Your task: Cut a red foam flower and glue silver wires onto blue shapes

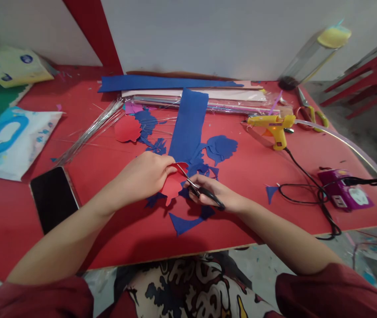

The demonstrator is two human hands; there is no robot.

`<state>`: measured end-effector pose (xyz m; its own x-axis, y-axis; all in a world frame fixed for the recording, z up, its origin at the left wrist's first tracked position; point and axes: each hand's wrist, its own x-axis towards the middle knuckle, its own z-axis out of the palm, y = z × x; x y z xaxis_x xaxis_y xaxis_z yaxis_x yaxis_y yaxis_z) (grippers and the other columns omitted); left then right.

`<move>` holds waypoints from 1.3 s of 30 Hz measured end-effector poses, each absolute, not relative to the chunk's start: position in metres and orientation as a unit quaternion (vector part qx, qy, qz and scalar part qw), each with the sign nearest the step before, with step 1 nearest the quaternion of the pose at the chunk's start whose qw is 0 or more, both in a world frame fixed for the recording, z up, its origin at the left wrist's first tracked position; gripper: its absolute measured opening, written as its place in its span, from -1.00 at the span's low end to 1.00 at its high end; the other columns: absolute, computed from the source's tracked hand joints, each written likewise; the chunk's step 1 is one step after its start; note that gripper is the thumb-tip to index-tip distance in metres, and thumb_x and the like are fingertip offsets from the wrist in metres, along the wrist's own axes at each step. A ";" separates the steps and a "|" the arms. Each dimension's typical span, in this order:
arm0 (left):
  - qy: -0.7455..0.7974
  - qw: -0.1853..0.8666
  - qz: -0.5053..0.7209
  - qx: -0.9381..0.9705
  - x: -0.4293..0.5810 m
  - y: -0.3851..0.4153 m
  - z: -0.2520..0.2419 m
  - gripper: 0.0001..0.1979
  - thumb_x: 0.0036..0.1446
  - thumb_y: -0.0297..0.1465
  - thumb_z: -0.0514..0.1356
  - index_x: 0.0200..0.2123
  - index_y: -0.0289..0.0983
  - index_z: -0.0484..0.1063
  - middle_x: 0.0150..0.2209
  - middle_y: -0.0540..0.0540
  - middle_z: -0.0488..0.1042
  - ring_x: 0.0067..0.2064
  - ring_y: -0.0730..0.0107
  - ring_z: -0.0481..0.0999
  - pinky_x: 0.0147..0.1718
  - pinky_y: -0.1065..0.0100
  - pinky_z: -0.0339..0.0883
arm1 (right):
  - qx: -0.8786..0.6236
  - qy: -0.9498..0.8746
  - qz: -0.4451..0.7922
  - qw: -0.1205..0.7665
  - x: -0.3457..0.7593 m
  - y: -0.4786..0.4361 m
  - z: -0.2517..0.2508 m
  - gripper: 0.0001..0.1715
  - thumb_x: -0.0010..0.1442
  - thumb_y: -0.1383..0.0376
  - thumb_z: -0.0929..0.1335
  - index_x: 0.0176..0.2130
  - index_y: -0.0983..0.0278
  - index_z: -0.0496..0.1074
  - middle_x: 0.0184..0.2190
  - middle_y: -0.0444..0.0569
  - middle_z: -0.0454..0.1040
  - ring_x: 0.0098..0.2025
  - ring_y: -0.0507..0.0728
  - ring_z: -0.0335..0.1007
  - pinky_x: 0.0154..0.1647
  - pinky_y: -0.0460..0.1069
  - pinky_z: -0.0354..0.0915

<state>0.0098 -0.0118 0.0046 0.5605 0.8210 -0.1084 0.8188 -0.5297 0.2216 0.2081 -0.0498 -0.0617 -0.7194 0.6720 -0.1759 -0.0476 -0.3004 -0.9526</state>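
Observation:
My left hand (pixel 151 174) pinches a red paper cutout (pixel 172 189) with a wavy edge and a small stem at its lower end. Scissors with black handles (pixel 210 198) are gripped in my right hand (pixel 215 190), their blades meeting the upper edge of the red paper. Beneath both hands lie scraps of blue paper (pixel 184 223). Behind them a broad blue paper strip (pixel 190 123) lies lengthwise, with a stack of blue leaf-shaped cutouts (pixel 222 148) to its right. Another red cutout (pixel 127 129) rests to the left.
A yellow glue gun (pixel 276 126) stands at the right, its cord running near a purple power box (pixel 345 190). A phone (pixel 54 198) lies by my left forearm. Thin wires (pixel 92 128), a wipes packet (pixel 19 141) and yellow-handled scissors (pixel 312 115) are farther out.

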 end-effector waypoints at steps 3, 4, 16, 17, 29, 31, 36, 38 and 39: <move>0.467 0.123 0.007 0.876 0.009 -0.012 0.004 -0.74 0.17 -0.42 -0.01 -0.36 -0.30 0.48 -0.44 -0.10 0.54 -0.45 0.37 0.47 -0.48 0.42 0.15 | -0.295 -0.535 0.754 0.242 0.208 -0.050 -0.064 -0.32 -0.04 -0.13 0.36 -0.15 0.30 0.17 -0.50 -0.24 0.14 -0.50 -0.08 0.00 -0.48 -0.07 -0.05; 0.467 0.123 0.009 0.875 0.009 -0.012 0.004 -0.74 0.17 -0.42 -0.01 -0.35 -0.30 0.48 -0.44 -0.10 0.54 -0.45 0.37 0.46 -0.48 0.42 0.14 | -0.297 -0.532 0.755 0.243 0.207 -0.051 -0.065 -0.32 -0.04 -0.13 0.36 -0.15 0.30 0.17 -0.50 -0.24 0.14 -0.51 -0.08 0.00 -0.48 -0.07 -0.05; 0.489 0.203 0.143 0.836 0.011 -0.009 0.001 -0.71 0.12 -0.35 0.00 -0.57 -0.28 0.36 -0.64 0.03 0.35 -0.60 0.51 0.25 -0.54 0.44 0.05 | -0.217 -0.493 0.778 0.324 0.209 -0.051 -0.072 -0.50 0.05 -0.02 0.37 -0.18 0.21 0.15 -0.46 -0.22 0.27 -0.49 -0.06 0.09 -0.50 -0.09 -0.02; 0.496 0.214 0.159 0.827 0.012 -0.010 0.000 -0.70 0.12 -0.34 0.01 -0.61 -0.28 0.32 -0.68 0.05 0.29 -0.62 0.53 0.20 -0.56 0.43 0.02 | -0.210 -0.485 0.781 0.332 0.209 -0.052 -0.072 -0.50 0.05 -0.03 0.36 -0.18 0.20 0.16 -0.46 -0.21 0.27 -0.48 -0.05 0.10 -0.50 -0.10 -0.02; 0.505 0.310 0.254 0.764 0.024 -0.021 -0.015 -0.72 0.13 -0.31 -0.01 -0.49 -0.32 0.38 -0.58 0.01 0.42 -0.53 0.47 0.31 -0.52 0.44 0.13 | -0.214 -0.407 0.813 0.359 0.205 -0.055 -0.065 -0.45 -0.05 -0.07 0.40 -0.29 0.20 0.13 -0.47 -0.22 0.18 -0.53 -0.06 0.04 -0.55 -0.12 -0.02; 0.505 0.321 0.264 0.756 0.026 -0.022 -0.016 -0.72 0.13 -0.31 -0.01 -0.46 -0.32 0.40 -0.55 -0.01 0.45 -0.51 0.45 0.34 -0.50 0.43 0.16 | -0.212 -0.406 0.810 0.366 0.205 -0.056 -0.067 -0.47 -0.03 -0.07 0.39 -0.29 0.20 0.14 -0.47 -0.21 0.15 -0.52 -0.06 0.04 -0.55 -0.12 -0.02; 0.502 0.364 0.304 0.724 0.030 -0.027 -0.023 -0.71 0.13 -0.28 0.01 -0.43 -0.33 0.42 -0.50 -0.05 0.48 -0.45 0.40 0.40 -0.43 0.40 0.24 | -0.230 -0.427 0.783 0.390 0.206 -0.057 -0.073 -0.50 0.01 -0.08 0.35 -0.28 0.21 0.16 -0.45 -0.19 0.14 -0.49 -0.04 0.11 -0.54 -0.11 0.05; 0.501 0.372 0.316 0.715 0.032 -0.028 -0.025 -0.71 0.13 -0.28 0.01 -0.44 -0.33 0.42 -0.49 -0.05 0.48 -0.45 0.41 0.39 -0.44 0.40 0.24 | -0.235 -0.436 0.774 0.393 0.206 -0.057 -0.073 -0.50 0.02 -0.09 0.35 -0.29 0.22 0.16 -0.45 -0.19 0.16 -0.49 -0.04 0.13 -0.53 -0.11 0.07; 0.501 0.371 0.319 0.713 0.032 -0.029 -0.026 -0.72 0.13 -0.28 0.02 -0.44 -0.33 0.42 -0.50 -0.05 0.47 -0.46 0.41 0.38 -0.45 0.41 0.24 | -0.236 -0.439 0.772 0.395 0.206 -0.057 -0.073 -0.50 0.02 -0.09 0.34 -0.29 0.22 0.16 -0.45 -0.19 0.17 -0.49 -0.04 0.13 -0.53 -0.11 0.07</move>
<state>0.0322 -0.0287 -0.0258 0.2935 0.9523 0.0832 0.4778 -0.2215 0.8501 0.2059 -0.0567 -0.0733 -0.5772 0.8164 -0.0181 -0.4021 -0.3035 -0.8639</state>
